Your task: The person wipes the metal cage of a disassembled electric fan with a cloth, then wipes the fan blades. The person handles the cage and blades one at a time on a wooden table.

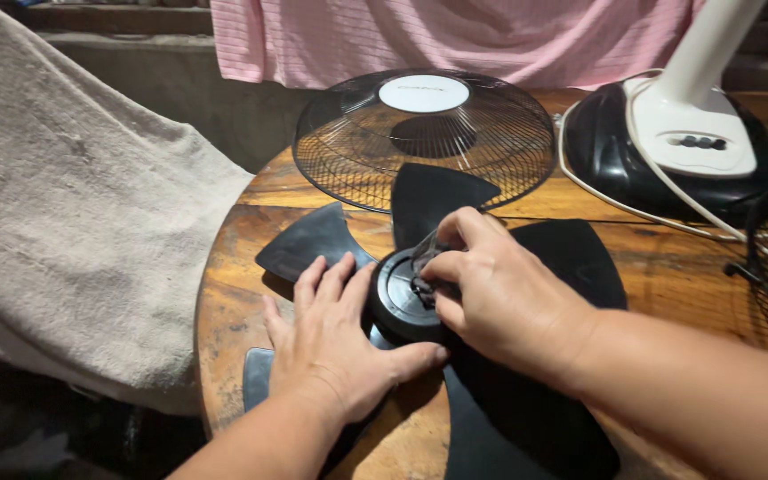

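A black fan blade (491, 356) is pinned near the wooden table's (251, 267) left edge by a spread left hand (335, 342); a grey rag (422, 267) is pinched at its hub by the right hand (491, 293), the grille (357, 151) lying just behind.

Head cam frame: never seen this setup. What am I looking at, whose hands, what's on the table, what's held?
There is no machine here. One camera is worn on a person's head and looks down at that person's own two bare hands, so the single picture is their own view.

The surface is a round wooden table. On it lies a black fan blade, taken off its fan. The left hand lies flat on the blade, thumb against the round hub. The right hand presses a small dark cloth onto the hub, pinched in the fingers.

Behind the blade rests a round wire fan guard. At right stands the fan base, black and white, with a white cord looped round it. A beige cloth hangs at left, a pink one at the back.
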